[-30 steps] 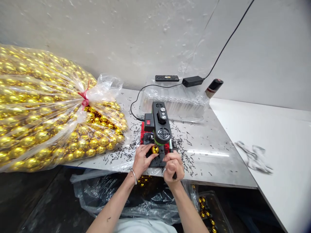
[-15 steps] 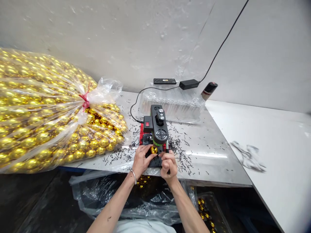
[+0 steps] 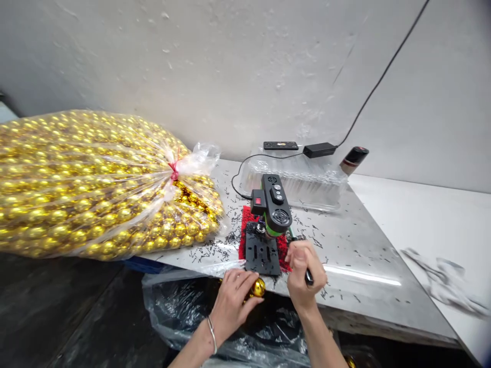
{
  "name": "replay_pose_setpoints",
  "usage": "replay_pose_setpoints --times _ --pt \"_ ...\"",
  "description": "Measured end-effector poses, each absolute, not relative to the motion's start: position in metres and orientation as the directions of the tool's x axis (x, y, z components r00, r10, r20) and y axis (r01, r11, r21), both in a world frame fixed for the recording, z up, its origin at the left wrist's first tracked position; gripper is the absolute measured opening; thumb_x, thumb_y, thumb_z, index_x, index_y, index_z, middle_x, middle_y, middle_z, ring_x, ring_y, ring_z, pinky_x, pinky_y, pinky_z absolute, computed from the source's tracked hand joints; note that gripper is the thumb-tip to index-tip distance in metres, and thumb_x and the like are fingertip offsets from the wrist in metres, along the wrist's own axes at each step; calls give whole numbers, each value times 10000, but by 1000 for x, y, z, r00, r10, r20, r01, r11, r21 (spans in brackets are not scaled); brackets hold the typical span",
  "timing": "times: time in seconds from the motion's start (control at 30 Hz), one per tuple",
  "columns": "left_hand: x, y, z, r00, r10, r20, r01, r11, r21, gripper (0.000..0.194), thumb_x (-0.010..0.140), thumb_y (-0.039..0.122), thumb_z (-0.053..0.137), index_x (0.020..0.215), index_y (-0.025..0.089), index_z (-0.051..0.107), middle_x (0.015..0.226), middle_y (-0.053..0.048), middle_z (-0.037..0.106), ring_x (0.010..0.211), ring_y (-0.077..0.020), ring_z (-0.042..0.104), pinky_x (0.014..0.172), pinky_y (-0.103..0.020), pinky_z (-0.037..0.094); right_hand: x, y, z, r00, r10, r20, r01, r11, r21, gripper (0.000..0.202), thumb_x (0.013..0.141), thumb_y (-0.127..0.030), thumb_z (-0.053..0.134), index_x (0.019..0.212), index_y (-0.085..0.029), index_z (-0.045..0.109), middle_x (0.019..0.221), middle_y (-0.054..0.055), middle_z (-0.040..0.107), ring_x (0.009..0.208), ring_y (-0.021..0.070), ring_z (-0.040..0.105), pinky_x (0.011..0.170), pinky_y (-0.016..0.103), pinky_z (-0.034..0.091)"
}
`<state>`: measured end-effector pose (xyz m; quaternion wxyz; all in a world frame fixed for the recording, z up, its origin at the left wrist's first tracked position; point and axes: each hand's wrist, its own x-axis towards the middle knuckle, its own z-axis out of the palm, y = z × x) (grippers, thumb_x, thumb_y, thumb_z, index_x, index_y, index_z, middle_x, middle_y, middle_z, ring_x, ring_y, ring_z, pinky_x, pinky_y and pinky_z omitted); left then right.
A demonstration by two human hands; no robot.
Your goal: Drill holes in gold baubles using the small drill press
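Note:
My left hand (image 3: 235,302) is closed on a shiny gold ball (image 3: 258,287), pinched between thumb and fingers at the table's front edge. My right hand (image 3: 307,272) is wrapped round a black-handled tool with a thin shaft (image 3: 309,277); the shaft runs toward a small black machine (image 3: 276,209), and whether it is joined there is hidden. The machine has a red switch and a green ring under its head. Its black slotted base plate (image 3: 263,255) has no ball on it and rests on a red mat (image 3: 243,248).
A big clear bag of gold balls (image 3: 95,189), tied with red string, fills the left. Short black scraps litter the metal table (image 3: 360,240). Behind the machine are a clear plastic tray (image 3: 322,194), a power adapter (image 3: 319,149) and a spray can (image 3: 355,158). White gloves (image 3: 445,273) lie right; plastic sheeting (image 3: 172,306) hangs below.
My left hand has drawn the gold ball from under the machine's head toward me, past the plate's front. My right hand stays on the black handle. The view has turned left.

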<state>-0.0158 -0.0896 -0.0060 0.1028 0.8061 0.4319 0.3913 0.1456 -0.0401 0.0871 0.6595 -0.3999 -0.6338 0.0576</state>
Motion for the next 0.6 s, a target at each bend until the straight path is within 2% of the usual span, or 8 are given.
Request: replay_pose_setpoints --times 0.1,0.2,0.3,0.4,0.5,0.6 --pt "-31 -81 -3 268 769 581 714 -563 417 320 968 328 511 1242 184 595 1117 -104 713 1020 -246 625 901 -421 495 144 -38 77 208 556 805 409 698 -588 310 920 -74 436 635 -196 436 646 -6 497 619 120 492 571 276 374" --pt "-54 -35 19 83 797 599 876 -345 337 324 994 209 390 1194 158 639 1120 -130 713 1059 -260 615 929 -441 466 144 -37 74 201 543 816 403 713 -574 309 911 -62 446 633 -195 440 641 -6 498 623 122 494 565 275 375" --pt "-77 23 52 -20 938 347 982 -46 182 337 967 186 392 1119 113 685 1153 -184 691 1082 -310 603 929 -461 436 144 -38 73 185 545 818 415 711 -567 294 906 -56 450 645 -190 472 648 -6 502 621 121 499 560 274 377" --pt "-88 68 74 -38 999 16 999 37 30 275 911 203 488 994 100 728 1060 -218 716 1070 -348 621 942 -471 411 144 -39 72 195 553 810 423 698 -578 285 910 -62 441 659 -187 493 655 -5 502 614 120 495 555 275 371" --pt "-89 91 76 -16 993 -120 999 21 38 172 821 165 582 817 117 747 924 -207 743 942 -346 680 874 -441 448 143 -39 71 207 552 808 424 694 -582 284 913 -72 438 660 -189 490 649 -7 501 615 123 498 557 277 376" --pt "-91 94 73 11 986 -163 996 3 88 178 794 178 601 867 98 743 962 -219 733 892 -342 695 781 -395 486 143 -39 71 192 546 815 427 702 -571 287 913 -69 433 658 -190 485 652 -6 504 624 123 506 557 273 383"
